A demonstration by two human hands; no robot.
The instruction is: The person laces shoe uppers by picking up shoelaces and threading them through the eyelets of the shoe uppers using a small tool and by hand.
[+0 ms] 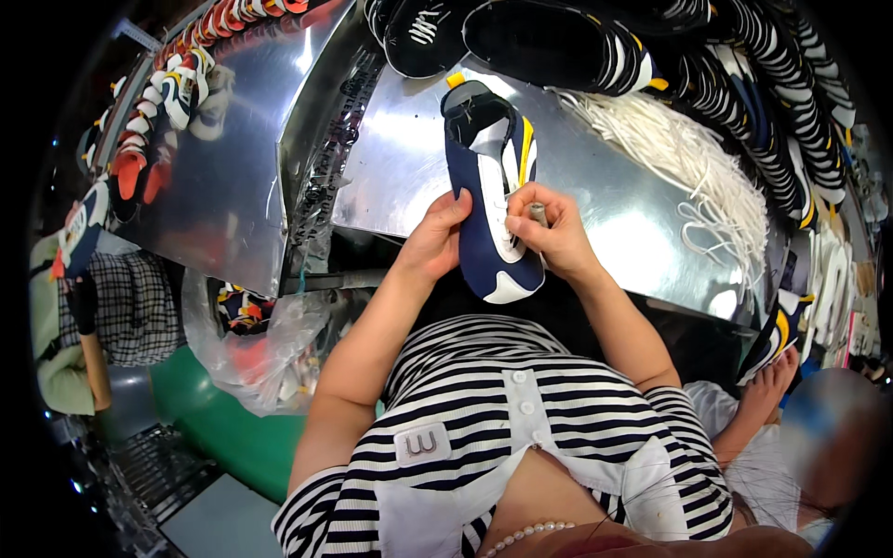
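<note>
A navy sneaker (474, 223) with a white lace panel, white toe patch and yellow side stripe is held above the metal table's near edge, toe toward me. My left hand (437, 234) grips its left side, the thumb lying on the navy upper. At the white lace panel, my right hand (553, 232) is closed in a pinch. The end of a short grey rod-like tool (538, 215) sticks out of that fist; the rest of it is hidden by the fingers. Whether the fingertips also pinch a lace is too small to tell.
A heap of white laces (651, 139) lies right on the metal table (391, 177). Black shoes (549, 46) stand in rows behind it. Left are a second metal surface (223, 186), red-and-white shoes (139, 139) and a plastic bag (270, 363). Co-workers sit on both sides; one holds a shoe (781, 325).
</note>
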